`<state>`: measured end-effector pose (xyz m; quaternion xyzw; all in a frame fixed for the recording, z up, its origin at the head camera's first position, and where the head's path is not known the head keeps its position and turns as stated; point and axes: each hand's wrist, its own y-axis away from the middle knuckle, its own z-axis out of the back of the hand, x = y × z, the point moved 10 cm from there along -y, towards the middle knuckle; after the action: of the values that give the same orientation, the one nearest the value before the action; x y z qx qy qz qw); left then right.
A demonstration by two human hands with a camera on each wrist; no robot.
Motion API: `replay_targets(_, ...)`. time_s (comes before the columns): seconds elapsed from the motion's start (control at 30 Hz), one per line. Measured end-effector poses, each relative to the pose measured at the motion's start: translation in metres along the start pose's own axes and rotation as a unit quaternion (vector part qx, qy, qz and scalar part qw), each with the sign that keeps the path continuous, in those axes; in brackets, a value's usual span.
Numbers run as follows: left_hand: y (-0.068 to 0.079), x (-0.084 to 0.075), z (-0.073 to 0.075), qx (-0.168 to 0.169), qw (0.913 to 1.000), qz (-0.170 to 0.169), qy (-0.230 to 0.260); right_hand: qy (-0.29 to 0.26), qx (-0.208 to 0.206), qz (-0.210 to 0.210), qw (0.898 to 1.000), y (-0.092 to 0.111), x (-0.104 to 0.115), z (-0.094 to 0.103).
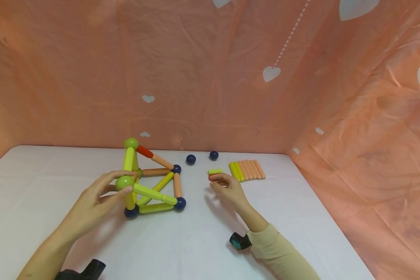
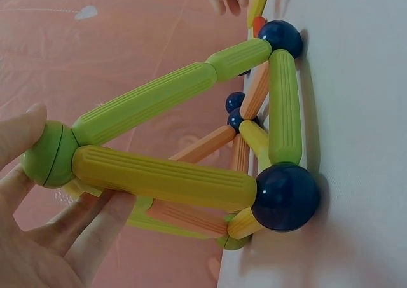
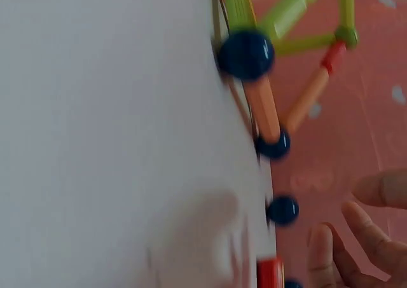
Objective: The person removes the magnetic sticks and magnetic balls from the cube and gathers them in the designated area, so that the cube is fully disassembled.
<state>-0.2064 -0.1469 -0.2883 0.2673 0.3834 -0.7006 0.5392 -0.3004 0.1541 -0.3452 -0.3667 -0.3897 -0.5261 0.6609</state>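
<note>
On the left of the table stands a frame of rods and balls, with dark blue balls [image 1: 180,204] low and green balls [image 1: 131,143] high. My left hand [image 1: 92,204] holds its near upper green ball [image 2: 49,154] between thumb and fingers. From that ball a light green rod [image 1: 150,192] slopes down to a blue ball. My right hand [image 1: 231,194] hovers right of the frame, its fingers loosely bent and nothing seen between them in the right wrist view. Just beyond its fingertips lie a short light green rod [image 1: 215,171] and a short red rod [image 3: 270,273], partly hidden in the head view.
Two loose dark blue balls [image 1: 190,159] lie near the table's back edge. To the right, several yellow-green and peach rods [image 1: 248,170] lie side by side. A pink cloth [image 1: 210,77] with hearts hangs behind the white table [image 1: 189,245].
</note>
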Motion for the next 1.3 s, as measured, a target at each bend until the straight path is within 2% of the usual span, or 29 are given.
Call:
replay_targets(0.17,-0.001,-0.002,0.000,-0.002,1.0000,-0.002,0.003,0.003,0.080,0.014,0.997,0.005,0.013,-0.036)
replay_targets(0.27,-0.001,-0.001,-0.001,0.006,0.9999,0.008,0.008,-0.002,0.117,0.017,0.993,0.008,0.018,-0.053)
replay_targets(0.57,-0.002,-0.002,-0.001,0.009,0.9998,0.013,0.009,-0.023,0.187,0.002,0.982,0.014,0.016,-0.082)
replay_targets(0.73,-0.001,-0.003,-0.001,0.007,0.9999,0.010,0.012,0.008,0.199,-0.008,0.980,0.016,0.013,-0.089)
replay_targets(1.03,0.005,-0.015,-0.003,0.001,0.9996,-0.028,-0.005,0.047,0.208,-0.006,0.977,0.012,0.012,-0.088)
replay_targets(1.17,0.009,-0.026,-0.005,0.003,0.9980,-0.063,-0.011,0.048,0.207,-0.001,0.977,0.008,0.012,-0.085)
replay_targets(1.3,0.014,-0.039,-0.013,0.015,0.9954,-0.088,-0.035,0.043,0.190,0.004,0.981,0.003,0.011,-0.080)
